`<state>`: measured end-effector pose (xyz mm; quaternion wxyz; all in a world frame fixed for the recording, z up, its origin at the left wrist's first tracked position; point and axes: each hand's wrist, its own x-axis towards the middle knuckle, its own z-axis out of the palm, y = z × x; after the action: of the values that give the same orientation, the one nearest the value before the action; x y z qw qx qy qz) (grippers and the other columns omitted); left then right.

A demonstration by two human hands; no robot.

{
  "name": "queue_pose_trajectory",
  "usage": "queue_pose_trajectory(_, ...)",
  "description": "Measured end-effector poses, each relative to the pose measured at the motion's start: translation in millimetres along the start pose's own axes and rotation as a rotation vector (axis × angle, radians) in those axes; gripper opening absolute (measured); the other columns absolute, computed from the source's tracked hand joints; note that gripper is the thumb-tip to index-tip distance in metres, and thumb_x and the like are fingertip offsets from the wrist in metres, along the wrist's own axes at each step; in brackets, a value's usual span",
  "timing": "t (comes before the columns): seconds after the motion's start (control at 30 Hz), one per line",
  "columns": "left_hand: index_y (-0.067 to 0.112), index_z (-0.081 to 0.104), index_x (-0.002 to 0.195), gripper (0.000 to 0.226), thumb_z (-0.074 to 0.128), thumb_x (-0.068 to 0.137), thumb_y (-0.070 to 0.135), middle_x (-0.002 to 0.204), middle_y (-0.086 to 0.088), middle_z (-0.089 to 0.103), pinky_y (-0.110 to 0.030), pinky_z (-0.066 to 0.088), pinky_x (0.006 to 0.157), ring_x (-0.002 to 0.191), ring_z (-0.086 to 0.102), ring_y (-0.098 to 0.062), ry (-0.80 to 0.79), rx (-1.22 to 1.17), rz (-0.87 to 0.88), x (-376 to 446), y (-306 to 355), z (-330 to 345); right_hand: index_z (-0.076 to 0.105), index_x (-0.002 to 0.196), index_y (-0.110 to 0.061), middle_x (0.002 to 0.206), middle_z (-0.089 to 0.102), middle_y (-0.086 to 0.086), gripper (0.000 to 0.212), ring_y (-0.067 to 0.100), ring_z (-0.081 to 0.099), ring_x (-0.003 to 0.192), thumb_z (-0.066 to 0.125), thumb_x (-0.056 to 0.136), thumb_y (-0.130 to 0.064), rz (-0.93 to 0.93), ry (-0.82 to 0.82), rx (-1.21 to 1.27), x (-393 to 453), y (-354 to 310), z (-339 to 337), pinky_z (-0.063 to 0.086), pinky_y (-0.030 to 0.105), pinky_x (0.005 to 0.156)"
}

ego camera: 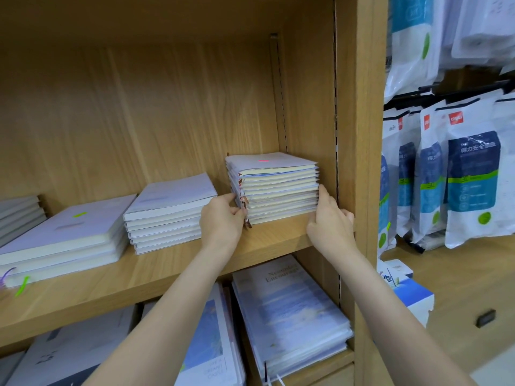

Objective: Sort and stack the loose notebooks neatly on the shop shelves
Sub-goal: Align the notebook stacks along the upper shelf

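Bright, even light; wide-angle bending at edges, slightly soft

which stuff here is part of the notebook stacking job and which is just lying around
In the job: tall notebook stack, left hand and right hand at its sides; middle stack; left stack; shelf.
Just about: hanging packets; box.
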<state>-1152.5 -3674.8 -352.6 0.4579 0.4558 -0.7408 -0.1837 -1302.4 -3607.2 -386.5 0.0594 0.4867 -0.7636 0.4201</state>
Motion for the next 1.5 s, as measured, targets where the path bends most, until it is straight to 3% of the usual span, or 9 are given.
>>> queue_pose_trajectory(0.2, 0.016, 0.048, 0.134, 0.043, 0.056, 0.091, 0.016, 0.104, -0.006, 0.069, -0.023, 0.04, 0.078, 0.104, 0.061, -0.022, 0.026, 0.016, 0.129, -6.1, 1.2, 1.4, 0.003, 0.15, -0.011, 0.143, 0.038, 0.008, 0.07, 0.022, 0.042, 0.123, 0.04, 0.09, -0.002, 0.01, -0.016, 0.012, -1.8, -2.0, -2.8, 0.018, 0.032, 0.105)
queue_pose_trajectory(0.37, 0.023, 0.004, 0.15, 0.073, 0.052, 0.095, 0.023, 0.141, 0.005, 0.041, -0.011, 0.029, 0.092, 0.128, 0.04, -0.01, -0.119, -0.146, 0.184, 3.2, 11.6, 4.9, -0.009, 0.149, -0.019, 0.147, 0.029, 0.007, 0.082, 0.026, 0.039, 0.126, 0.044, 0.089, -0.003, -0.021, -0.046, 0.114, 5.6, -11.0, -15.1, 0.027, 0.042, 0.105)
queue_pose_trajectory(0.5, 0.033, 0.008, 0.148, 0.083, 0.061, 0.089, 0.008, 0.147, 0.003, 0.034, -0.027, 0.033, 0.108, 0.131, 0.039, -0.012, -0.326, -0.514, 0.016, 13.2, 11.3, 0.1, -0.004, 0.15, -0.023, 0.147, 0.028, 0.01, 0.082, 0.027, 0.038, 0.127, 0.045, 0.089, 0.002, -0.035, -0.038, 0.271, 26.2, -21.3, -23.2, 0.034, 0.038, 0.101)
queue_pose_trajectory(0.63, 0.042, 0.008, 0.147, 0.104, 0.07, 0.075, -0.003, 0.147, 0.004, 0.037, -0.037, 0.033, 0.111, 0.128, 0.044, -0.014, -0.447, -0.592, -0.015, 16.3, -4.0, -2.4, 0.001, 0.15, -0.023, 0.145, 0.03, 0.011, 0.081, 0.026, 0.038, 0.126, 0.045, 0.088, 0.003, -0.042, -0.052, 0.299, 27.6, -19.9, -13.3, 0.034, 0.032, 0.097)
queue_pose_trajectory(0.77, 0.032, 0.032, 0.139, 0.083, 0.064, 0.076, -0.012, 0.127, 0.0, 0.059, -0.031, 0.042, 0.102, 0.117, 0.056, -0.016, -0.438, -0.655, -0.022, 11.5, -8.4, 0.0, 0.003, 0.15, -0.022, 0.144, 0.032, 0.01, 0.081, 0.025, 0.038, 0.126, 0.045, 0.087, 0.004, -0.053, 0.006, 0.324, 24.1, -15.0, -8.9, 0.033, 0.03, 0.096)
queue_pose_trajectory(1.0, 0.029, 0.047, 0.119, 0.061, 0.057, 0.079, -0.016, 0.117, -0.003, 0.064, -0.01, 0.048, 0.083, 0.103, 0.061, -0.01, -0.434, -0.58, -0.044, 2.9, -9.2, -5.1, 0.007, 0.15, -0.021, 0.139, 0.038, 0.01, 0.077, 0.022, 0.039, 0.124, 0.042, 0.087, 0.007, -0.062, 0.004, 0.352, 23.5, -11.4, -10.1, 0.029, 0.022, 0.093)
queue_pose_trajectory(1.17, 0.013, 0.048, 0.129, 0.059, 0.053, 0.08, -0.019, 0.126, -0.001, 0.059, -0.015, 0.044, 0.094, 0.116, 0.056, -0.011, -0.521, -0.505, -0.021, -0.8, -14.1, -15.1, 0.016, 0.15, -0.022, 0.135, 0.044, 0.009, 0.075, 0.021, 0.042, 0.121, 0.04, 0.086, 0.01, -0.066, -0.039, 0.374, 24.6, -6.5, -19.6, 0.031, 0.02, 0.092)
queue_pose_trajectory(1.3, 0.021, 0.047, 0.124, 0.063, 0.049, 0.079, -0.023, 0.12, 0.006, 0.057, -0.006, 0.045, 0.085, 0.103, 0.057, 0.001, -0.558, -0.489, -0.018, -1.9, -12.8, -22.1, 0.018, 0.15, -0.025, 0.136, 0.045, 0.008, 0.075, 0.022, 0.045, 0.122, 0.039, 0.086, 0.011, -0.054, -0.05, 0.427, 23.6, -4.2, -21.7, 0.037, 0.028, 0.098)
queue_pose_trajectory(1.5, 0.009, 0.048, 0.131, 0.064, 0.046, 0.078, -0.026, 0.126, 0.001, 0.056, -0.011, 0.042, 0.091, 0.116, 0.054, -0.01, -0.554, -0.477, -0.045, -2.8, -10.0, -22.5, 0.016, 0.15, -0.023, 0.134, 0.045, 0.01, 0.075, 0.022, 0.045, 0.121, 0.04, 0.087, 0.011, -0.06, -0.057, 0.401, 22.2, -5.0, -21.8, 0.037, 0.028, 0.097)
